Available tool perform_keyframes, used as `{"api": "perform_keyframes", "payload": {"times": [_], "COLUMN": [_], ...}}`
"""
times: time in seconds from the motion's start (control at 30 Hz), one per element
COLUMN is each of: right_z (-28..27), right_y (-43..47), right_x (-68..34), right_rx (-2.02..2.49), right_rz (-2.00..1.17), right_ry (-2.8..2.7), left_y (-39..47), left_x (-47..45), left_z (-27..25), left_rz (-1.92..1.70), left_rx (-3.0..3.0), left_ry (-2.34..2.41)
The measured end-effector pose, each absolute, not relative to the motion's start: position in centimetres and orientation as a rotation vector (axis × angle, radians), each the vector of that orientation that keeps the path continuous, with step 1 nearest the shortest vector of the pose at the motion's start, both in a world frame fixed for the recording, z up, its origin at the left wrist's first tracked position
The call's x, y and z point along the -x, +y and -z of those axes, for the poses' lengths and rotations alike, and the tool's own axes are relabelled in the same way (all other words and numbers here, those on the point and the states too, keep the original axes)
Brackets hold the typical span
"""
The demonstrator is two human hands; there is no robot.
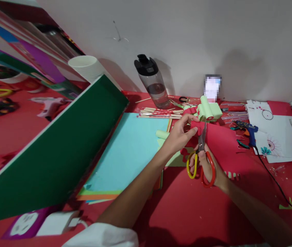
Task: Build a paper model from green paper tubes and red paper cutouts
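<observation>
Gripping the scissors point(201, 161) by their loops, right hand point(206, 168) points blades into red paper point(223, 144); left hand point(178, 135) pinches that paper's edge.

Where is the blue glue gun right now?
In the head view, the blue glue gun lies on the red table, right of the scissors, beside the patterned white paper.

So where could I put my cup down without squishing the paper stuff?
Bare red table shows in front, between the paper stack and the black cord, below the scissors. Along the wall it is crowded: sticks, bottle, green rolls, glue gun, patterned sheets.
</observation>
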State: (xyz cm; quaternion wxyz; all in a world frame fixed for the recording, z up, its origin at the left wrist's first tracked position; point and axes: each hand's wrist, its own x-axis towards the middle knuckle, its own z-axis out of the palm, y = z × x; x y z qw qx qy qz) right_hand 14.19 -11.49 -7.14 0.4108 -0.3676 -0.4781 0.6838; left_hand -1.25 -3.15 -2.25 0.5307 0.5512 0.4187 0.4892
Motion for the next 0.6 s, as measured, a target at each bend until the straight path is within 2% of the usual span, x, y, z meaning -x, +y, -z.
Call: {"api": "perform_keyframes", "payload": {"times": [0.6], "right_z": [7.71], "right_y": [-11.9], "right_x": [-13.95], "right_rx": [0.98], "right_rz": [-1.659], "right_ry": [-1.192], "left_y": [-3.29], "left_x": [1.06], "left_z": [2.23], "left_rz": [-1.188], "left_rx": [-1.319], "left_ry": [0.979]}}
